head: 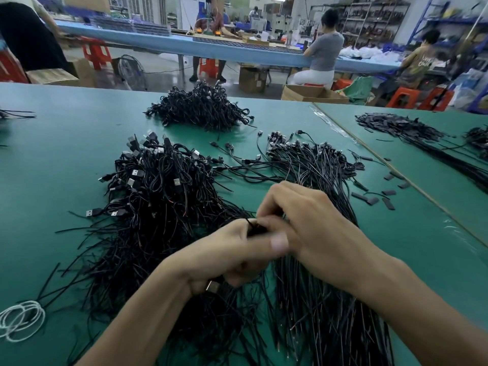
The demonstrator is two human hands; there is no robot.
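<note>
**Two hands pinch a black cable over heaps of USB leads**

Seen from the wearer's head, looking down at a green table (pixel 52 180). Both bare hands meet low in the middle of the view. The left hand (pixel 224 257) is curled closed around a black cable (pixel 254 228), with the thumb and forefinger pinching its thin end. A silver plug (pixel 212 286) pokes out beneath the palm. The right hand (pixel 303 220) comes in from the other side, and its bent fingertips nip the same cable end, touching the left hand. The cable is held just above the table, over a fan of loose black wires (pixel 330 313) that runs toward the viewer.

To the left of the hands lies a tangled heap of USB leads (pixel 163 180) with silver plugs showing. A second heap (pixel 200 107) sits at the far edge of the table. A looser bundle (pixel 317 165) lies behind the right hand. Short black sleeve pieces (pixel 388 192) are scattered to the right, and white cord loops (pixel 21 320) lie at the lower left.

On the floor beyond the table stands an open cardboard box (pixel 314 95), and its contents cannot be made out. A closed carton (pixel 252 79) carries a label too small to read. A seated person's shirt (pixel 422 62) has pale lettering, blurred past reading.
</note>
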